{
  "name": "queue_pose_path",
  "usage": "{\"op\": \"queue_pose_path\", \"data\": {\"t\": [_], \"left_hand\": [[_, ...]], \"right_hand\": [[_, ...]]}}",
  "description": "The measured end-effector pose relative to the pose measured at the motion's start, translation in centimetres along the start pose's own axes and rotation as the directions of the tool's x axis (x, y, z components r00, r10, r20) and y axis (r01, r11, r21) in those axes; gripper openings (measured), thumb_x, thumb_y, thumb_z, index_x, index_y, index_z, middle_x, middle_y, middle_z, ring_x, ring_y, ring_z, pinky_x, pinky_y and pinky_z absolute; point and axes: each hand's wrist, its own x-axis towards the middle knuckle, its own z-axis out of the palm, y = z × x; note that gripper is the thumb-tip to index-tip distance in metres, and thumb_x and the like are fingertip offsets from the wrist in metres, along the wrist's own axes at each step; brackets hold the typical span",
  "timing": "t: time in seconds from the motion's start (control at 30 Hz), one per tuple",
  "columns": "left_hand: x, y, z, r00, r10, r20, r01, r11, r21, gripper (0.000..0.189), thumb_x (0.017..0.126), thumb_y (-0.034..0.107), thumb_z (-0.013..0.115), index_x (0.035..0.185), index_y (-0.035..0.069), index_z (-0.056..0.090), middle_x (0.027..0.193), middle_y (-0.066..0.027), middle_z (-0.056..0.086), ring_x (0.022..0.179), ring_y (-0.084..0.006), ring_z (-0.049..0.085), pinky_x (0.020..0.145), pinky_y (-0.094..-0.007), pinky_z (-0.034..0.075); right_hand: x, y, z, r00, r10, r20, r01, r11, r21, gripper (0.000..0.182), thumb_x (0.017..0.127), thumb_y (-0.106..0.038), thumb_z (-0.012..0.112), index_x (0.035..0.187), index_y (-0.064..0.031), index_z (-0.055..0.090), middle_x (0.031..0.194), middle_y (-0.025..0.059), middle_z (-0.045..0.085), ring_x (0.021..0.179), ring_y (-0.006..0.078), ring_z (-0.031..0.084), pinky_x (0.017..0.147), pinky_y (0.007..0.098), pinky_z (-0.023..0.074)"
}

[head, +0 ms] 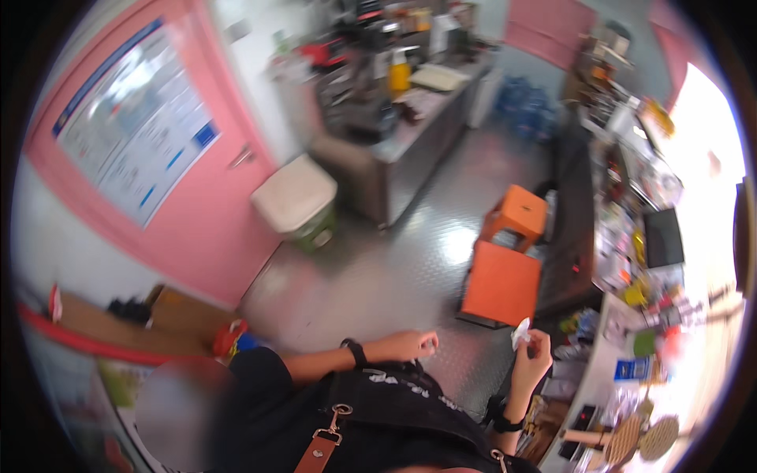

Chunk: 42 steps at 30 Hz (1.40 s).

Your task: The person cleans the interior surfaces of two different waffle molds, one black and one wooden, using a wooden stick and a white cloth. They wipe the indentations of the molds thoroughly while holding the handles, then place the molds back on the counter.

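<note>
My right hand (534, 350) pinches a crumpled white tissue or piece of thin paper (521, 332) between thumb and fingers. It is raised near the front edge of an orange square-topped stool or table (501, 284). In front of my black apron (390, 408), my left hand (417, 344) has loosely curled fingers; whether anything small lies inside them is hidden. Dark bands circle both wrists. A smaller orange plastic stool (519, 208) stands just beyond the square top.
A cluttered counter (612, 319) runs along my right, with waffle-patterned discs (624, 439) near me. Ahead is another loaded counter (414, 133) bearing a yellow pump bottle (400, 75). A lidded bin (295, 198) stands by the pink door (195, 195). Blue water bottles (526, 109) sit at the back.
</note>
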Motion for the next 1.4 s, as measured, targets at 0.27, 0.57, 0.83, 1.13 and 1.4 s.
{"op": "queue_pose_path", "data": {"t": [0.27,0.57,0.83,1.13,1.4], "left_hand": [[-25.7,-22.8,-14.8,0.471,-0.516,-0.715,0.436,0.841,-0.32,0.021,0.094,0.021,0.058,0.11,0.009,0.061,0.082,-0.009,0.067,0.073,-0.021,0.065,0.066,-0.0347,0.052],[-39.1,-35.0,-7.2,-0.27,-0.712,-0.648,0.404,0.528,-0.747,0.014,0.095,0.016,0.06,0.104,0.005,0.06,0.073,-0.0062,0.064,0.065,-0.013,0.061,0.058,-0.0281,0.049],[-21.5,-30.7,-8.6,-0.16,-0.987,0.023,-0.055,-0.014,-0.998,0.02,0.095,0.022,0.057,0.098,0.004,0.065,0.082,-0.0127,0.067,0.074,-0.0224,0.067,0.062,-0.0341,0.052],[-8.2,-29.6,-15.1,-0.26,-0.956,0.136,-0.321,-0.047,-0.946,0.028,0.096,0.025,0.057,0.117,0.008,0.06,0.089,-0.0115,0.069,0.073,-0.0209,0.068,0.062,-0.033,0.054],[-2.7,-26.1,-10.1,-0.394,-0.904,0.167,-0.704,0.18,-0.687,0.03,0.095,0.026,0.056,0.12,0.009,0.057,0.09,-0.0102,0.07,0.074,-0.0185,0.068,0.061,-0.0308,0.052]], "right_hand": [[6.2,-4.8,31.5,0.872,-0.16,0.463,0.164,0.986,0.033,0.014,0.082,0.003,0.067,0.095,0.0006,0.062,0.077,0.0104,0.063,0.074,0.0167,0.064,0.066,0.0303,0.0498],[12.1,6.6,67.6,0.602,0.039,0.798,-0.269,0.95,0.156,0.024,0.078,0.003,0.07,0.101,0.0031,0.062,0.081,0.0097,0.069,0.069,0.0155,0.066,0.063,0.0286,0.0534],[15.5,14.4,92.7,-0.196,0.573,0.796,-0.52,0.628,-0.579,0.017,0.083,0.001,0.065,0.098,-0.0015,0.06,0.09,0.0139,0.068,0.081,0.0248,0.069,0.073,0.0412,0.0593],[15.7,7.1,104.6,-0.311,0.568,0.762,-0.322,0.691,-0.647,0.049,0.086,-0.008,0.069,0.128,-0.0056,0.045,0.12,0.0136,0.061,0.106,0.0295,0.062,0.09,0.0453,0.0516],[8.9,-7.7,102.2,-0.875,0.182,0.448,0.275,0.949,0.152,0.009,0.084,-0.006,0.068,0.092,-0.0061,0.063,0.083,0.0044,0.07,0.071,0.0127,0.064,0.065,0.0257,0.0502]]}}
